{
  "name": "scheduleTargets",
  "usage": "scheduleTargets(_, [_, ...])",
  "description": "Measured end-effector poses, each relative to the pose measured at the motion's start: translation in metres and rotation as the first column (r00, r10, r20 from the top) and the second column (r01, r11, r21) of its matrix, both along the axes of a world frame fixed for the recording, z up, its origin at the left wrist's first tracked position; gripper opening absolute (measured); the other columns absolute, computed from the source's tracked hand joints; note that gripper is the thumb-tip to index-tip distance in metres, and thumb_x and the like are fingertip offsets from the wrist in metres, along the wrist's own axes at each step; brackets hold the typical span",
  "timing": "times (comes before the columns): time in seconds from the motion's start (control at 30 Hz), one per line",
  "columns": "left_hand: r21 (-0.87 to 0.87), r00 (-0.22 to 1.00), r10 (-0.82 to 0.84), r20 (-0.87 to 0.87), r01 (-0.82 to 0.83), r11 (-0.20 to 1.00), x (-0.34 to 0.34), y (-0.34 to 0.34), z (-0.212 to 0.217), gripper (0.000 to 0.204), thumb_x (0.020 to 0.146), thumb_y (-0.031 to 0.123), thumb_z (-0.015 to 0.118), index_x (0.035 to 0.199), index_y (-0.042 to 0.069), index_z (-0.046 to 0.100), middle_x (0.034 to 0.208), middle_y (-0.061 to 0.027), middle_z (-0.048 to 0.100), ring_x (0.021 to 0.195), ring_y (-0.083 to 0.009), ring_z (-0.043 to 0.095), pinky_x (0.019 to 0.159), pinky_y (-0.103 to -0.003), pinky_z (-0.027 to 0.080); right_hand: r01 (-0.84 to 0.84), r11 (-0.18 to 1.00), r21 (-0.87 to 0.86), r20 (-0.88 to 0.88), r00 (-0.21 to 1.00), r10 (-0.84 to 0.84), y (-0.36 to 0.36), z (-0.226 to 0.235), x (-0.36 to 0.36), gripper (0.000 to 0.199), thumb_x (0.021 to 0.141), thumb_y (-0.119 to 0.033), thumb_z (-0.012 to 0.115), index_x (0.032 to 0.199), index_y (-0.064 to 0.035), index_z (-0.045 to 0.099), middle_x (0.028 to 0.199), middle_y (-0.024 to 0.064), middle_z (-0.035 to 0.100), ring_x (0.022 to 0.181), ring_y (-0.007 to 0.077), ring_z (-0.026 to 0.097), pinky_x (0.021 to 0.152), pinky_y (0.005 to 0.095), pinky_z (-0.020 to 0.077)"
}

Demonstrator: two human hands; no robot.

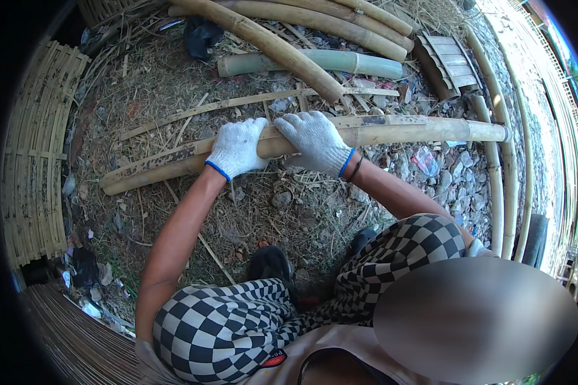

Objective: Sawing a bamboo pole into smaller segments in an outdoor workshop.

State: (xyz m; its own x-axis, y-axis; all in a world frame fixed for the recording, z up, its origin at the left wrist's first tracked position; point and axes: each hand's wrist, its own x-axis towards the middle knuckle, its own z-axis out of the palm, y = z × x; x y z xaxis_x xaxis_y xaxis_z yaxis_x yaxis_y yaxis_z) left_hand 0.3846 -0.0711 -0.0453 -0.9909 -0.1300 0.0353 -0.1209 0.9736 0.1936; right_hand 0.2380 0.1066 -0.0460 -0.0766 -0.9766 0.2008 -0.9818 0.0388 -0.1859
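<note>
A long tan bamboo pole [392,131] lies crosswise in front of me, its left end low and its right end farther off. Dark blotches mark its upper side, and a lengthwise line parts that side from the plainer lower one; whether it is split through, I cannot tell. My left hand [237,147], in a white knit glove with a blue cuff, is closed over the pole left of its middle. Just beside it, my right hand [315,142], gloved alike, also grips the pole. Both palms and some fingertips are hidden.
Beyond lie a bamboo strip [212,106], a green bamboo length [315,62] and several tan poles [270,45]. A slatted bamboo panel [38,154] stands at left, a small slatted piece [449,61] at far right. Upright-running poles [508,173] and rubble [453,173] lie at right.
</note>
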Motion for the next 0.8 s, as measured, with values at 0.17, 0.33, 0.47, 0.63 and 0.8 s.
scheduleTargets(0.17, [0.008,0.999,0.044,0.028,-0.044,0.999,0.004,0.001,0.005,0.068,0.063,0.032,0.085,0.125,0.013,0.064,0.106,-0.0149,0.073,0.092,-0.0360,0.073,0.083,-0.047,0.058,0.194,0.947,0.255,-0.095,0.980,-0.176,0.047,0.024,-0.058,0.088,0.055,-0.047,0.094,0.128,-0.0090,0.064,0.115,0.0124,0.068,0.111,0.0323,0.066,0.094,0.0450,0.0510])
scheduleTargets(0.33, [0.018,0.999,0.038,-0.027,-0.037,0.999,-0.001,0.004,-0.002,0.062,0.063,0.029,0.086,0.119,0.014,0.064,0.100,-0.0137,0.072,0.087,-0.0360,0.072,0.079,-0.048,0.057,0.285,0.937,0.203,-0.114,0.957,-0.267,0.096,0.023,-0.096,0.084,0.055,-0.048,0.093,0.124,-0.0093,0.066,0.105,0.0097,0.070,0.101,0.0312,0.070,0.088,0.0451,0.0533])
scheduleTargets(0.47, [0.048,0.998,0.045,-0.038,-0.043,0.998,0.005,0.003,-0.003,0.070,0.064,0.026,0.089,0.126,0.009,0.061,0.108,-0.0146,0.070,0.097,-0.0347,0.070,0.087,-0.046,0.054,0.313,0.934,0.173,-0.074,0.950,-0.304,0.092,0.018,-0.095,0.073,0.057,-0.046,0.091,0.117,-0.0120,0.067,0.106,0.0079,0.069,0.106,0.0296,0.067,0.086,0.0433,0.0538])
scheduleTargets(0.63, [0.148,0.971,-0.032,0.239,-0.004,0.989,-0.025,0.006,0.027,0.104,0.056,0.043,0.097,0.140,0.003,0.050,0.125,-0.0203,0.064,0.117,-0.0382,0.062,0.102,-0.050,0.047,0.292,0.922,0.255,-0.036,0.956,-0.292,0.095,0.022,-0.102,0.067,0.058,-0.043,0.090,0.112,-0.0121,0.066,0.099,0.0080,0.068,0.093,0.0311,0.069,0.083,0.0438,0.0539])
scheduleTargets(0.8, [0.181,0.930,-0.275,0.242,0.236,0.955,-0.089,0.040,0.040,0.125,0.057,0.058,0.095,0.150,-0.001,0.035,0.142,-0.0215,0.050,0.131,-0.0381,0.052,0.111,-0.051,0.040,0.300,0.918,0.259,0.007,0.950,-0.312,0.095,0.016,-0.094,0.066,0.060,-0.040,0.089,0.113,-0.0112,0.062,0.103,0.0092,0.066,0.095,0.0309,0.068,0.084,0.0438,0.0538])
